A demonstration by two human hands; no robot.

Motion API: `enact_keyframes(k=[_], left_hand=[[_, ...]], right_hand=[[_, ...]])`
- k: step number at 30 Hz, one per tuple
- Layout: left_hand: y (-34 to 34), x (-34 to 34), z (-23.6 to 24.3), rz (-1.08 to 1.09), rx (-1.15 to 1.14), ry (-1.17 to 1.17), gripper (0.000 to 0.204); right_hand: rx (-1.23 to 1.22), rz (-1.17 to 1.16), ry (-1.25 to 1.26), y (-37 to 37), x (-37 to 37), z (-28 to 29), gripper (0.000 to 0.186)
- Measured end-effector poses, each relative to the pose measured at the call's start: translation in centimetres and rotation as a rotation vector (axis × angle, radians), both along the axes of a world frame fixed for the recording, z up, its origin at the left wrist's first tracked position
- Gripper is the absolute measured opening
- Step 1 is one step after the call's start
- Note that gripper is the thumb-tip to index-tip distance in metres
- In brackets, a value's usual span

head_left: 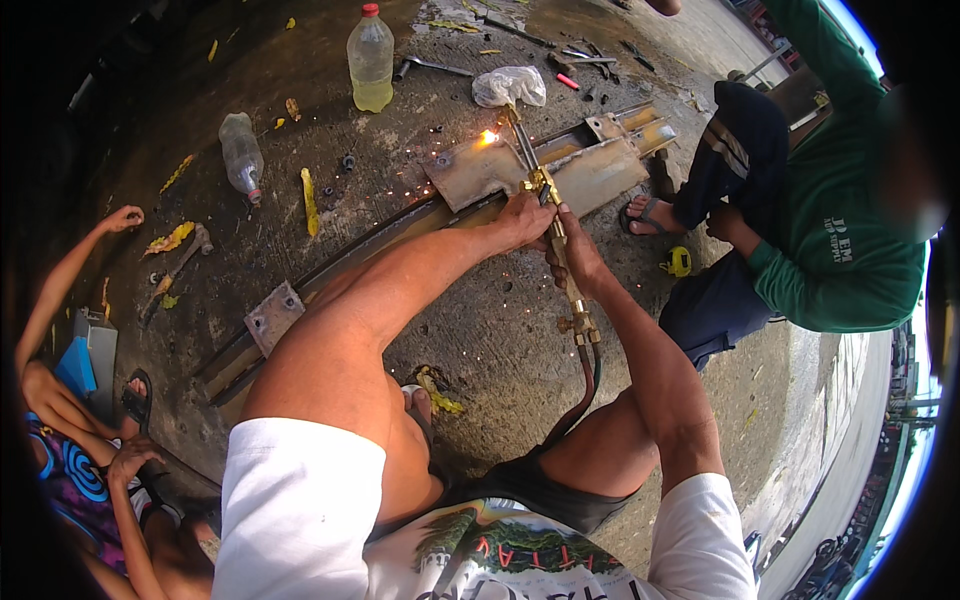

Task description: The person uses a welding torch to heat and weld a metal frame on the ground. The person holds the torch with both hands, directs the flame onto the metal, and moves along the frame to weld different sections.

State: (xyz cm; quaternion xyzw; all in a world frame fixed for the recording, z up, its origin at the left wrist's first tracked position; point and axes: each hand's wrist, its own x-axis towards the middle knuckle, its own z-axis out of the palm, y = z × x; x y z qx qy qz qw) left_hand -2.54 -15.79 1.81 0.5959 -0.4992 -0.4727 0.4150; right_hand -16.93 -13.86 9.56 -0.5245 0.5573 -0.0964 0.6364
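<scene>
Both my hands are closed around a brass cutting torch (558,245), held slantwise over the steelwork. Its head points toward a rusty steel plate (465,178), where a bright flame (488,138) burns at the far edge and sparks scatter. My left hand (523,220) grips the torch near its front, by the lever. Just behind it, my right hand (580,258) wraps the handle. Two hoses (585,385) run from the valves at the rear back toward my legs. Beneath the plate lies a long steel channel (375,235), with a smaller drilled plate (273,318) at its near end.
A person in a green shirt (850,230) squats at right, a yellow tape measure (679,262) nearby. Another person's hand (125,218) shows at left. Beyond stand a bottle of yellowish liquid (371,65), a white plastic bag (508,87) and a wrench (435,67). A clear bottle (240,155) lies left.
</scene>
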Motion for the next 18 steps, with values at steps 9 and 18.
enact_keyframes(k=[9, 18], left_hand=[[-0.6, -0.4, -1.2, -0.046, -0.055, -0.036, 0.038], [0.1, -0.8, 0.4, 0.002, 0.018, 0.010, 0.038]], right_hand=[[-0.009, -0.024, -0.005, 0.2, -0.2, 0.1, 0.071], [-0.033, -0.033, -0.004, 0.2, -0.5, 0.0, 0.070]])
